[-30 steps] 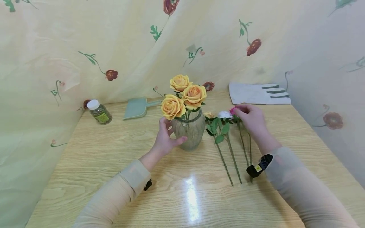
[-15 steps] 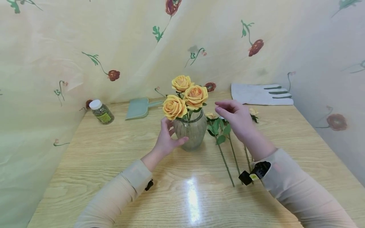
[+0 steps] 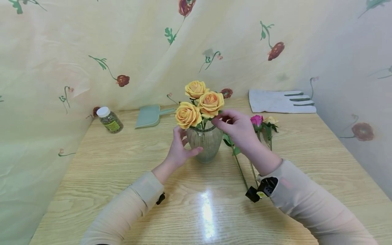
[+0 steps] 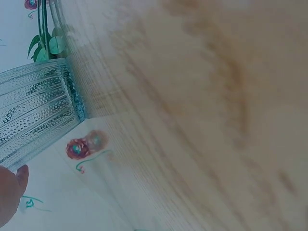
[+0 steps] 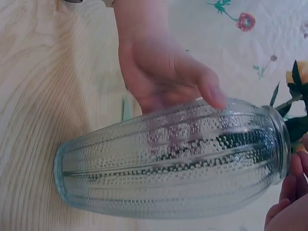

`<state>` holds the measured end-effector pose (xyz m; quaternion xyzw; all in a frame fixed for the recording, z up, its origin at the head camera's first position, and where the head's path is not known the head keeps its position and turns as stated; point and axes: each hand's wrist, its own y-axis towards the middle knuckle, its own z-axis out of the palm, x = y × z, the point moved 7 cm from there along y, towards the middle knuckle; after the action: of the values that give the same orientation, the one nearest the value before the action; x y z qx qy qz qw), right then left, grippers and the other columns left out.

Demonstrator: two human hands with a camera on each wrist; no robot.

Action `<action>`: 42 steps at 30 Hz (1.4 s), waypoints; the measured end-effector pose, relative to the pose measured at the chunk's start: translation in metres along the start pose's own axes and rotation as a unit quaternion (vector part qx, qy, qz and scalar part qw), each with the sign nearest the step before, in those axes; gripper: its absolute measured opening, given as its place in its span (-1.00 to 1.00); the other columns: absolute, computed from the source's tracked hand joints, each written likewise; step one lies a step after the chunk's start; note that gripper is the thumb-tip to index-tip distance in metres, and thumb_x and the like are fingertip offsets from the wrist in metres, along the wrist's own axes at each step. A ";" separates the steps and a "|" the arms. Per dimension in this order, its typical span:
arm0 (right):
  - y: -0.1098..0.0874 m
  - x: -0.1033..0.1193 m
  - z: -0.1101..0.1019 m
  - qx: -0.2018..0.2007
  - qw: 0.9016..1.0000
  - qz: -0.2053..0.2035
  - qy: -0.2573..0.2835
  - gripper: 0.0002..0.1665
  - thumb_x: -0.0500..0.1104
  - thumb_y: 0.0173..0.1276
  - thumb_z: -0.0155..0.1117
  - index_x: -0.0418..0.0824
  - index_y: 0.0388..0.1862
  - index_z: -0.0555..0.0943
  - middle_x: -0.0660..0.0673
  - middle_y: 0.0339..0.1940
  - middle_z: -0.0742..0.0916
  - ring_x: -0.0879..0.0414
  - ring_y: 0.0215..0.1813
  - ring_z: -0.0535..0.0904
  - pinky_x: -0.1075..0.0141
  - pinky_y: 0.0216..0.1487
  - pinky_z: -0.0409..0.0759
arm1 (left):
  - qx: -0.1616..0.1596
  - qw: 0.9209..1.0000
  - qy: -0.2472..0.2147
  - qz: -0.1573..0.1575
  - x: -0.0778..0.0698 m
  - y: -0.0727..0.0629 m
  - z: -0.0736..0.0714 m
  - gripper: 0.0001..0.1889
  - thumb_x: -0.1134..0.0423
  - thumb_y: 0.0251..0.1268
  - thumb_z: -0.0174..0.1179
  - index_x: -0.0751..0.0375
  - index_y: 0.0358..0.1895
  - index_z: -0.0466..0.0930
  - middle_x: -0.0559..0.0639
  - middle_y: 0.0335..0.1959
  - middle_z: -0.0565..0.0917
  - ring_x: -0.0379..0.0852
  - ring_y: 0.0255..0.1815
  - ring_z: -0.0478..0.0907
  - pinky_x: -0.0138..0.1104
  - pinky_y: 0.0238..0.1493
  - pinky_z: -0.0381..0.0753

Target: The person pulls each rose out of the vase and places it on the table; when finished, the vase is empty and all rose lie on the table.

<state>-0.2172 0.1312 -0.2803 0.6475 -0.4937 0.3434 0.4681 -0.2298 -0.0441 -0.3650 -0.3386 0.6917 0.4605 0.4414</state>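
Note:
A ribbed clear glass vase [image 3: 206, 146] stands upright with several yellow roses [image 3: 187, 115] in it. My left hand [image 3: 177, 149] holds the vase from its left side, thumb across the front and fingers behind, as the right wrist view also shows. At the vase's right rim is my right hand [image 3: 240, 131], thumb and fingers bent close to the leaves below one rose. Whether they pinch anything there is hidden. Right of the vase, a pink rose [image 3: 256, 120] and a cream rose [image 3: 271, 120] lie on the table; my right hand partly covers more stems beside them.
A white-capped jar [image 3: 110, 119] and a pale green dustpan [image 3: 148, 116] are at the back left. A white glove [image 3: 281, 101] lies at the back right. Flower-patterned cloth [image 3: 147, 54] hangs behind the wooden table [image 3: 171, 217].
My right hand has moved left from the pink rose on the table, across the other loose flowers, to the vase's rim. The left hand has stayed on the vase.

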 end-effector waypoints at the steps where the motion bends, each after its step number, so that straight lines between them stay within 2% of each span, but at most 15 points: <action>1: 0.000 0.001 0.001 -0.001 1.000 -0.004 -0.013 -0.76 -0.12 0.26 0.29 -0.24 -0.18 0.66 -0.09 -0.38 0.64 0.08 -0.40 0.44 0.36 -0.48 0.43 | 0.000 1.000 0.001 0.003 0.000 0.000 0.000 -0.09 0.50 -0.07 0.38 0.19 0.26 -0.11 0.16 0.32 0.13 0.12 0.25 0.22 0.00 0.25 0.27; 8: 0.003 0.004 0.006 -0.018 0.998 -0.009 -0.059 -0.66 -0.04 0.22 0.33 -0.17 -0.08 0.66 -0.10 -0.35 0.65 0.06 -0.39 0.43 0.31 -0.51 0.42 | 0.004 1.000 -0.003 0.018 -0.002 0.000 0.001 -0.10 0.52 -0.09 0.37 0.20 0.25 -0.10 0.17 0.32 0.12 0.12 0.25 0.22 0.00 0.24 0.28; 14: 0.005 0.003 0.012 -0.038 0.998 0.006 -0.041 -0.68 -0.13 0.20 0.33 -0.25 -0.10 0.65 -0.13 -0.26 0.62 0.07 -0.24 0.42 0.24 -0.39 0.42 | 0.002 1.000 -0.002 0.022 -0.001 0.000 0.000 -0.11 0.53 -0.10 0.37 0.22 0.24 -0.09 0.18 0.30 0.14 0.12 0.24 0.22 0.00 0.24 0.28; 18: 0.007 0.001 0.013 -0.058 0.998 0.017 -0.023 -0.73 -0.20 0.17 0.32 -0.32 -0.17 0.65 -0.16 -0.31 0.58 0.06 -0.26 0.39 0.25 -0.40 0.39 | -0.001 1.000 -0.001 0.025 -0.001 -0.001 0.000 -0.10 0.53 -0.10 0.37 0.22 0.24 -0.09 0.19 0.30 0.15 0.13 0.23 0.23 0.01 0.24 0.28; 24: 0.008 0.000 0.015 -0.071 0.997 0.035 -0.005 -0.75 -0.25 0.19 0.30 -0.31 -0.15 0.65 -0.14 -0.35 0.55 0.06 -0.28 0.36 0.28 -0.44 0.37 | 0.001 1.000 -0.002 0.005 -0.001 0.000 0.001 -0.09 0.55 -0.10 0.37 0.23 0.24 -0.10 0.19 0.31 0.14 0.12 0.25 0.21 -0.04 0.26 0.27; 30: 0.006 -0.001 0.014 -0.085 0.994 0.064 -0.008 -0.77 -0.31 0.21 0.22 -0.32 -0.14 0.62 -0.14 -0.36 0.51 0.04 -0.40 0.35 0.33 -0.55 0.34 | 0.009 1.000 -0.002 -0.023 -0.002 0.000 0.000 -0.07 0.57 -0.09 0.35 0.29 0.28 -0.14 0.27 0.34 0.10 0.19 0.29 0.17 -0.04 0.30 0.22; 35: 0.003 0.000 0.008 -0.122 0.990 0.071 -0.019 -0.73 -0.10 0.23 0.31 -0.25 -0.19 0.60 -0.10 -0.38 0.53 0.10 -0.45 0.33 0.35 -0.58 0.32 | 0.003 0.998 0.002 -0.059 0.002 -0.001 -0.002 -0.04 0.48 -0.06 0.37 0.20 0.33 -0.15 0.21 0.32 0.15 0.10 0.31 0.17 -0.09 0.30 0.23; 38: 0.001 0.002 0.003 -0.144 0.987 0.061 -0.020 -0.66 0.01 0.20 0.35 -0.23 -0.23 0.61 -0.07 -0.42 0.53 0.13 -0.52 0.29 0.36 -0.61 0.30 | 0.001 0.998 0.004 -0.059 0.003 -0.002 -0.002 -0.05 0.44 -0.04 0.38 0.17 0.34 -0.13 0.17 0.31 0.17 0.06 0.30 0.18 -0.11 0.29 0.25; 42: -0.001 0.004 -0.001 -0.163 0.985 0.050 0.013 -0.66 -0.02 0.20 0.36 -0.26 -0.23 0.61 -0.06 -0.51 0.50 0.18 -0.56 0.28 0.39 -0.63 0.29 | 0.001 0.999 -0.001 -0.045 0.004 -0.002 -0.001 -0.07 0.44 -0.03 0.37 0.17 0.33 -0.12 0.18 0.30 0.18 0.07 0.29 0.19 -0.10 0.28 0.26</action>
<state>-0.2147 0.1311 -0.2763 0.5325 -0.5685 0.2899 0.5560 -0.2301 -0.0461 -0.3687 -0.3686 0.6756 0.4395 0.4631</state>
